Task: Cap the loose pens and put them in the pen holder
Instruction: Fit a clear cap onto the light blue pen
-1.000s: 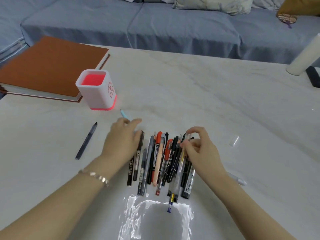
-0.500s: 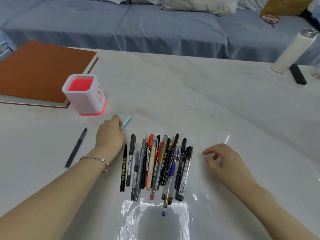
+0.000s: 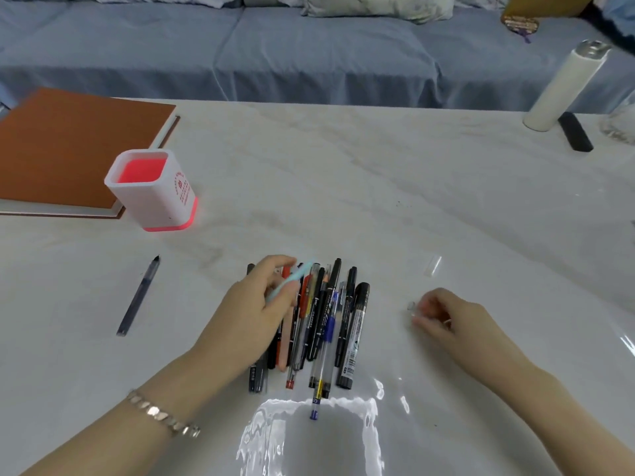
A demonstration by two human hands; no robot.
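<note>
A row of several pens [image 3: 326, 321] lies side by side on the marble table [image 3: 378, 201], near its front. My left hand [image 3: 254, 314] hovers over the left part of the row and grips a light blue pen [image 3: 292, 280], tilted up to the right. My right hand [image 3: 450, 317], right of the row, pinches a small clear cap [image 3: 411, 307] between thumb and fingers. Another clear cap [image 3: 433, 266] lies on the table behind that hand. A dark pen [image 3: 139, 297] lies alone on the left. The white pen holder with a pink inside [image 3: 151, 190] stands at the back left, nothing visible in it.
A brown-covered book [image 3: 68, 149] lies behind the holder at the left edge. At the far right corner a white bottle [image 3: 563, 87] stands beside a black bar-shaped object [image 3: 575, 132]. A blue sofa [image 3: 309, 53] runs behind the table. Glare shines on the table near me.
My left hand picked up the light blue pen from the table and carried it right over the row. My right hand let go of the pens, moved right and took a small clear cap.
</note>
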